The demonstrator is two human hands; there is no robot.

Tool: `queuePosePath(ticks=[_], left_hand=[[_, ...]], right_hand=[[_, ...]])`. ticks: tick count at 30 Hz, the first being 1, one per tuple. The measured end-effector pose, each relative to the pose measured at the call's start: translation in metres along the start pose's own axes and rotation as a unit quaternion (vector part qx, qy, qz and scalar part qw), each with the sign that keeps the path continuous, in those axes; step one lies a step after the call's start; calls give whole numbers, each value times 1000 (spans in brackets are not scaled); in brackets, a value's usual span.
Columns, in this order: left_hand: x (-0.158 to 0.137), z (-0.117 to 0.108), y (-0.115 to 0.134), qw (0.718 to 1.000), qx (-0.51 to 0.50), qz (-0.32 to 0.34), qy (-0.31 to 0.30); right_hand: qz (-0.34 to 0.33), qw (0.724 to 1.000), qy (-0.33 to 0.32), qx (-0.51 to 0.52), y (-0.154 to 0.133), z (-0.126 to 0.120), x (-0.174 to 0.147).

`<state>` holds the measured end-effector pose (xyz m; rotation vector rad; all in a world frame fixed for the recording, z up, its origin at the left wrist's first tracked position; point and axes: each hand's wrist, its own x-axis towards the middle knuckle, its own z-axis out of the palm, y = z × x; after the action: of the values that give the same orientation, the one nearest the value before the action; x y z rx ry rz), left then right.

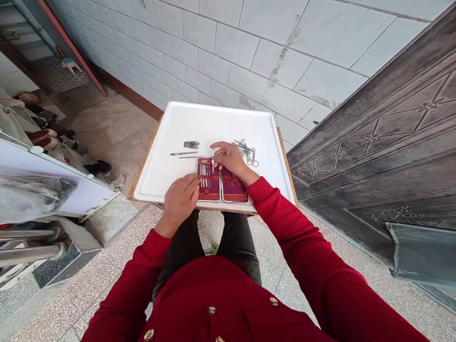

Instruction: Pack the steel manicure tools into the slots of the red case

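Observation:
An open manicure case (234,194) with a purple lining and red trim lies at the front of the white tray. Slim metal tools (204,175) sit side by side under the band in its left half. My left hand (181,197) holds the left edge of this case, thumb and fingers closed against it. Over the case's fold, my right hand (231,160) pinches a small metal manicure tool (213,166), which points down at the left half. The fingers partly hide this tool. Elastic loops show in the right half, partly covered by my right wrist.
On the white tray (221,114) lie a dark-patterned flat packet (191,144), a pointed metal tool (183,153) and a thin stick (188,157). Scissors and other metal tools (247,152) are heaped beyond my right hand. A tiled wall (213,57) stands behind; a dark door (374,133) is at right.

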<state>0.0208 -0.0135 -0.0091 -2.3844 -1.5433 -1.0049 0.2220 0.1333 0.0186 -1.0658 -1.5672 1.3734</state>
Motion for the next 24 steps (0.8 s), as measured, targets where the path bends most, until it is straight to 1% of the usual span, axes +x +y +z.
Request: queuePosePath(ticks=[4, 10, 16, 24], left_hand=[[0, 0, -1, 1000, -9, -8, -11], [-1, 0, -1, 999, -20, -19, -18], [0, -1, 0, 1000, -16, -16, -21], [1, -1, 1, 1000, -12, -10, -2]], right_hand=[[1, 1000, 3, -2, 0, 3, -2], [21, 1000, -3, -12, -8, 6, -7], [11, 998, -7, -55, -9, 6, -9], [-1, 993, -4, -119, -7, 7, -12]])
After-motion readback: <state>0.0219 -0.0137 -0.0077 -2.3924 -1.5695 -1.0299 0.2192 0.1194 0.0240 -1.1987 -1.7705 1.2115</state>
